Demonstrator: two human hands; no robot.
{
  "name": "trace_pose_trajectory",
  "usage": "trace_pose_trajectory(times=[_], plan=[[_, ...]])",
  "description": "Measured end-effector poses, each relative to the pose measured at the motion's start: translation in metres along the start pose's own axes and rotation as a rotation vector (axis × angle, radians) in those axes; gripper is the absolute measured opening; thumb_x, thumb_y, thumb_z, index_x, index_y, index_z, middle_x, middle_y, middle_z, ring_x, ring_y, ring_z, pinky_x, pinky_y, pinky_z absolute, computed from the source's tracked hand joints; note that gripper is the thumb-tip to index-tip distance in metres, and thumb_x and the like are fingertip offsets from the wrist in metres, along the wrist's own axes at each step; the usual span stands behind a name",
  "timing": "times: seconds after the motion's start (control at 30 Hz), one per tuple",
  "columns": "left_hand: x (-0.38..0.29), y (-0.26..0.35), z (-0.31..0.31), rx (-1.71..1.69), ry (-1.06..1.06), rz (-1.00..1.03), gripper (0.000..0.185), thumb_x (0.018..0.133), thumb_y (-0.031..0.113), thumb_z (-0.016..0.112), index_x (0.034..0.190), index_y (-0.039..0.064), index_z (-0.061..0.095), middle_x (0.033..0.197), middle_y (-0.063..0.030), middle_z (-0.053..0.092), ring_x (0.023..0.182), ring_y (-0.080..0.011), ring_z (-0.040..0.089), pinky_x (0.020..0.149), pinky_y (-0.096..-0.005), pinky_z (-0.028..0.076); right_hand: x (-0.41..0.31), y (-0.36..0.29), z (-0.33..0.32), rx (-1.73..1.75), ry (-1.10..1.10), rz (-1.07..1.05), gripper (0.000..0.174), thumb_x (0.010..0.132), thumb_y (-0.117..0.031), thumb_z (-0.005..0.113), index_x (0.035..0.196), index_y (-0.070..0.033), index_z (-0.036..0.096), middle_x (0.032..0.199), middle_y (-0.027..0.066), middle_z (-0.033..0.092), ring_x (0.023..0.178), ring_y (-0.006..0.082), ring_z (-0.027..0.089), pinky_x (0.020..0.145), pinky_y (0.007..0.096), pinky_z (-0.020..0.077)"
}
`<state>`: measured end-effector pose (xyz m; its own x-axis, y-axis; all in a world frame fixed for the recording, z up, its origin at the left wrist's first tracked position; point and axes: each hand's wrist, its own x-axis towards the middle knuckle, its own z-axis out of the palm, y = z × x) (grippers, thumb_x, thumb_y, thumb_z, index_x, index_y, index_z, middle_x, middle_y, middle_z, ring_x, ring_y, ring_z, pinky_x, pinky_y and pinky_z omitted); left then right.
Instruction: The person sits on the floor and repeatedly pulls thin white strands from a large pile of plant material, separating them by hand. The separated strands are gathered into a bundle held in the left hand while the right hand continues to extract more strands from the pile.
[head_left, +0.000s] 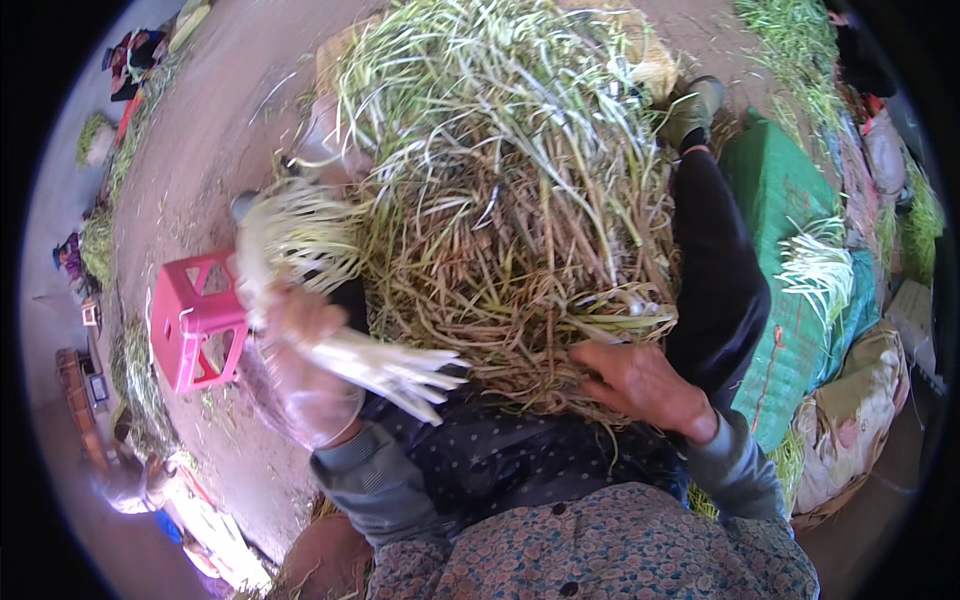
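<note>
A bundle of pale long-stemmed vegetable stalks (382, 367) is gripped in my left hand (300, 322), at the left of the pile; motion blurs the hand and the bundle's leafy end. The cut-looking white ends fan out over my lap, and the thin leaves spread beyond the fist. My right hand (637, 382) rests at the near right edge of a large heap of stalks (510, 187), its fingertips touching brown, dry strands. Whether those fingers hold any strand cannot be told. The heap is green-white at its far side, browner near my lap.
A pink plastic stool (199, 319) stands at left. On the right, a green woven sack (780, 195) carries a small bunch of pale stalks (821, 270), with a stained beige sack (855, 420) nearer. More greens (795, 52) lie at the upper right. People sit along the left rim.
</note>
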<state>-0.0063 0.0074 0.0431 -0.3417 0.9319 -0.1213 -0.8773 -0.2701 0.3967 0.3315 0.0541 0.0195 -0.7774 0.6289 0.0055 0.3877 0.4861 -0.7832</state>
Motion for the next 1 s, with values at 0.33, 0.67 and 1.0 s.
trace_pose_trajectory(times=[0.33, 0.67, 1.0], plan=[[-0.014, -0.079, -0.038, -0.073, 0.366, -0.364, 0.024, 0.092, 0.015, 0.051, 0.111, 0.0, 0.055, 0.054, 0.0063, 0.034, 0.049, -0.008, 0.034, 0.052, -0.026, 0.036, 0.083, 0.092, -0.014, -0.509, 0.455, 0.266, 0.016, 0.083, -0.014, 0.063, 0.086, 0.0, 0.058, 0.066, 0.0166, 0.06, 0.055, 0.0285, 0.06, 0.05, 0.0379, 0.0447], [-0.038, -0.058, 0.012, 0.271, 0.24, -0.144, 0.022, 0.089, 0.02, 0.058, 0.097, 0.0, 0.058, 0.053, 0.0036, 0.04, 0.045, -0.0074, 0.036, 0.047, -0.0235, 0.031, 0.043, -0.024, 0.019, 0.481, -0.083, 0.046, 0.012, 0.081, -0.007, 0.066, 0.082, -0.002, 0.054, 0.068, 0.0051, 0.058, 0.061, 0.0119, 0.058, 0.054, 0.0277, 0.0449], [-0.055, -0.055, -0.003, 0.416, 0.405, -0.163, 0.022, 0.09, 0.02, 0.057, 0.098, -0.001, 0.057, 0.054, 0.0063, 0.035, 0.046, -0.0059, 0.033, 0.046, -0.0225, 0.03, 0.053, 0.013, 0.019, 0.142, 0.09, 0.008, 0.016, 0.088, -0.024, 0.058, 0.087, -0.008, 0.057, 0.067, 0.0113, 0.06, 0.053, 0.0255, 0.059, 0.048, 0.0364, 0.0476]])
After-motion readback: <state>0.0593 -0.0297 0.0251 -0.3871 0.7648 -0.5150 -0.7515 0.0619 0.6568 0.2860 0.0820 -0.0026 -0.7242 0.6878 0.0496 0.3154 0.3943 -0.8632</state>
